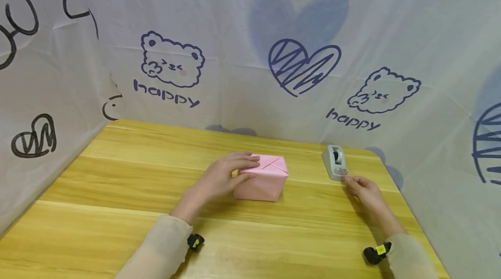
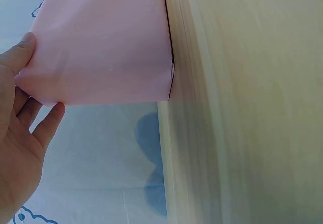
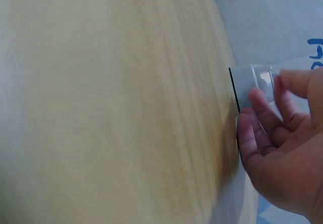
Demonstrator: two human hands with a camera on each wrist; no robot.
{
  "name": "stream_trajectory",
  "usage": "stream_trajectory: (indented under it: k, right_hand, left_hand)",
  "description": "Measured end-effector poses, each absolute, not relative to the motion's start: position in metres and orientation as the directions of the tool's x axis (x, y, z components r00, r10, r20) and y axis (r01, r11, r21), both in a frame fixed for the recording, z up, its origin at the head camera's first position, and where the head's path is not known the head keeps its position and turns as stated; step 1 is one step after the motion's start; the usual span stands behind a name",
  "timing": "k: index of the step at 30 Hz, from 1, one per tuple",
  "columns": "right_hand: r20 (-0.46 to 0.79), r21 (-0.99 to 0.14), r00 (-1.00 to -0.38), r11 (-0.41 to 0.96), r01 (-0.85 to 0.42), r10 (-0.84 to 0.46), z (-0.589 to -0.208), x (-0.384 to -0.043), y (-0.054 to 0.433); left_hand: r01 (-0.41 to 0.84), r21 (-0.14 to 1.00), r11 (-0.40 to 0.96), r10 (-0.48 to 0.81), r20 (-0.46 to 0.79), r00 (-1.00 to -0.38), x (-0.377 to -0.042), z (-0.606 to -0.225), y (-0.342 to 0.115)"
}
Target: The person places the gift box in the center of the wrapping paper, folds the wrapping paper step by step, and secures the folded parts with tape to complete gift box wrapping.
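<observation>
A box wrapped in pink paper (image 1: 263, 185) sits on the wooden table, with folded flaps showing on its top. My left hand (image 1: 225, 172) grips its left end, some fingers over the top and another digit against the near face. In the left wrist view, the thumb and fingers lie around a corner of the pink box (image 2: 106, 47). To the right stands a pale grey tape dispenser (image 1: 333, 163) with a roll in it. At its front end my right hand (image 1: 364, 192) pinches the clear tape between thumb and forefinger; the tape is hard to make out.
The wooden table (image 1: 129, 174) reaches back to a white cloth (image 1: 235, 52) printed with bears and hearts. More cloth hangs along the left and right sides. A black band with a yellow mark (image 1: 195, 242) is on each wrist.
</observation>
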State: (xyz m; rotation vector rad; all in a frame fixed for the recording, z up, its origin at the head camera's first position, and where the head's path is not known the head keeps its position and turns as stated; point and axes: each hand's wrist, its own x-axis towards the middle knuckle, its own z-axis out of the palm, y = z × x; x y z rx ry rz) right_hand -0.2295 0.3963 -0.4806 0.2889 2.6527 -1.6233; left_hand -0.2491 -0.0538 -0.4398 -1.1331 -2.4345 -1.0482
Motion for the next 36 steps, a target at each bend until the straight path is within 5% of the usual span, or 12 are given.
stream_trajectory:
  k: [20, 36]
  right_hand:
    - [-0.133, -0.580, -0.974, 0.782, 0.228, 0.185, -0.469, -0.243, 0.394]
    - [-0.135, -0.551, -0.977, 0.807, 0.214, 0.167, -0.468, -0.248, 0.391]
  left_hand:
    - [0.760, 0.496, 0.420, 0.551, 0.527, -0.647, -0.247, -0.443, -0.052]
    - [0.750, 0.507, 0.425, 0.548, 0.515, -0.659, -0.249, -0.442, -0.054]
